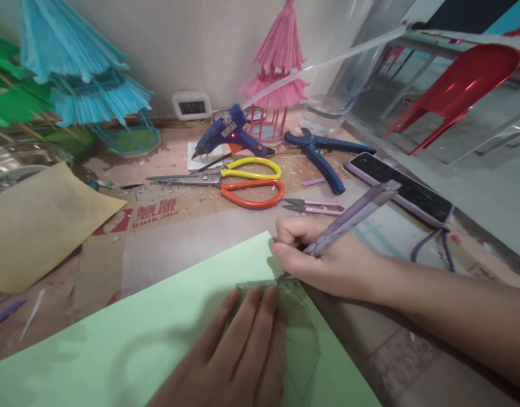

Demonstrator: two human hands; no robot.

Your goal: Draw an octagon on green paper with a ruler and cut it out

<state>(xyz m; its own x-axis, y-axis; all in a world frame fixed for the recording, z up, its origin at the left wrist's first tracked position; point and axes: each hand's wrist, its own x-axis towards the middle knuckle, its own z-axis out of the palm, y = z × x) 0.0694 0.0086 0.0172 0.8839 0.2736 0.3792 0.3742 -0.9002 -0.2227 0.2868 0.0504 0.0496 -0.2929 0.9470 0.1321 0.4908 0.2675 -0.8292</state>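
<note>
My left hand (238, 356) lies flat, fingers together, pressing a clear plastic template (300, 333) onto a light green sheet of paper (158, 328). My right hand (323, 257) grips a pale purple pen (353, 217), its tip at the template's top edge near the paper's upper corner. The pen slants up to the right.
Behind lie orange-and-yellow scissors (238, 181), small pink snips (315, 207), blue pliers (319, 155), a blue glue gun (232, 135), a phone (399, 189), tan paper (39, 220). Pink (279, 62), blue (86, 73) and green (5, 90) straw models stand by the wall. A red chair (463, 90) is at right.
</note>
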